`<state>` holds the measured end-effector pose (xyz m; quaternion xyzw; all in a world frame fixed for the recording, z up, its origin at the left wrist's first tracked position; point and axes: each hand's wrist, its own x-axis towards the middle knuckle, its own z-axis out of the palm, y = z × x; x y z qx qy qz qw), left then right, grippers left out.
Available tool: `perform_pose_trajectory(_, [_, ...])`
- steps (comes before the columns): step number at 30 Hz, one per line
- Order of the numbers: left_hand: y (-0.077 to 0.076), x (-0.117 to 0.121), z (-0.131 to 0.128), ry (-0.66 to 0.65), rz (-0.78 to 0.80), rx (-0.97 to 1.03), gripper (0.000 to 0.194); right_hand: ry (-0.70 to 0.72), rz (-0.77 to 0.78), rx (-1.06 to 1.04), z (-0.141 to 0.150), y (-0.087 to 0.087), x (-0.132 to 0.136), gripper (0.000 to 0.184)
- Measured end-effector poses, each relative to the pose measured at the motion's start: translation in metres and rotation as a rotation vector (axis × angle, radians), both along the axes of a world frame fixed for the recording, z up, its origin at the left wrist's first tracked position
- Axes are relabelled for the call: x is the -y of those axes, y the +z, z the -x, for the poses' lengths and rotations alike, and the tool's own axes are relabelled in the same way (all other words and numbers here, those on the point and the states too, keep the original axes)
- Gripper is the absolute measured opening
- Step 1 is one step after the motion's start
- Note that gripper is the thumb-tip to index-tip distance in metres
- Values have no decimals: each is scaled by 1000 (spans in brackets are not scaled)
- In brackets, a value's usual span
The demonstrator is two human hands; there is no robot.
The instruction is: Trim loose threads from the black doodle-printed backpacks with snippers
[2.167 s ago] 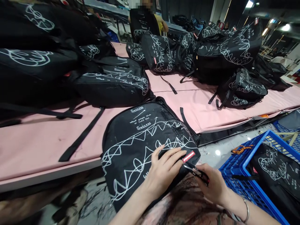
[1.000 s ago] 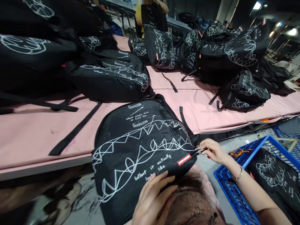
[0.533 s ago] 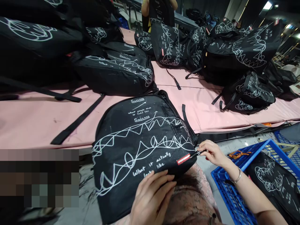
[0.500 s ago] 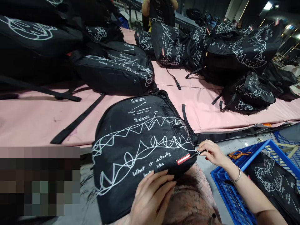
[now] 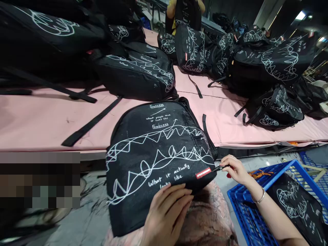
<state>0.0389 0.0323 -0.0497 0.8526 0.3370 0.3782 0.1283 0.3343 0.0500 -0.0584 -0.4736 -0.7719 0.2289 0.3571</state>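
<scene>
A black backpack (image 5: 143,143) printed with white scribbled lines and "Success" lettering leans from my lap onto the table's edge, front side up. My left hand (image 5: 167,208) rests on its lower part with fingers stretched out, partly covering the printed words. Closed fingers of my right hand (image 5: 237,169) hold a slim black pointed tool (image 5: 219,167); whether it is snips or tweezers I cannot tell. Its tip is at the right end of the small red label (image 5: 203,173) near the backpack's lower right corner.
More printed backpacks lie on the pink-covered table (image 5: 87,112), including a backpack (image 5: 143,75) just behind mine and a smaller bag (image 5: 276,106) at right. A blue crate (image 5: 238,205) with a bag inside stands right. A person's arm (image 5: 171,9) shows at the back.
The view has shifted a little, so the table's bags appear further right. My right hand and the tool remain by the red label; my left hand stays on the backpack.
</scene>
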Motion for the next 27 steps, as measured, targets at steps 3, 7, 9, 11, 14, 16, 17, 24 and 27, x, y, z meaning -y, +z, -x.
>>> perform_pose_trajectory(3, [2, -2, 2, -22, -32, -31, 25, 20, 29, 26, -1, 8, -2, 14])
perform_pose_trajectory(7, [1, 0, 1, -14, -19, -10, 24, 74, 20, 52, 3, 13, -6, 15])
perform_pose_trajectory(9, [0, 2, -1, 14, 6, 29, 23, 97, 12, 66, 6, 15, -9, 15])
perform_pose_trajectory(11, [-1, 3, -2, 25, 21, 46, 22, 117, 3, 82, 10, 17, -11, 16])
perform_pose_trajectory(14, [1, 2, -1, 6, 9, 20, 23, 152, -14, 106, 16, 21, -13, 15])
perform_pose_trajectory(16, [2, 1, 0, 1, -4, 5, 24, 180, -21, 132, 20, 24, -15, 15])
perform_pose_trajectory(17, [3, 0, 0, 3, -9, 4, 23, 194, -23, 147, 23, 25, -16, 15])
perform_pose_trajectory(24, [3, 0, 0, 9, -6, 1, 24, 254, -29, 237, 35, 33, -18, 18])
perform_pose_trajectory(27, [3, 0, -1, 10, -14, 5, 24, 251, -28, 242, 37, 33, -17, 17])
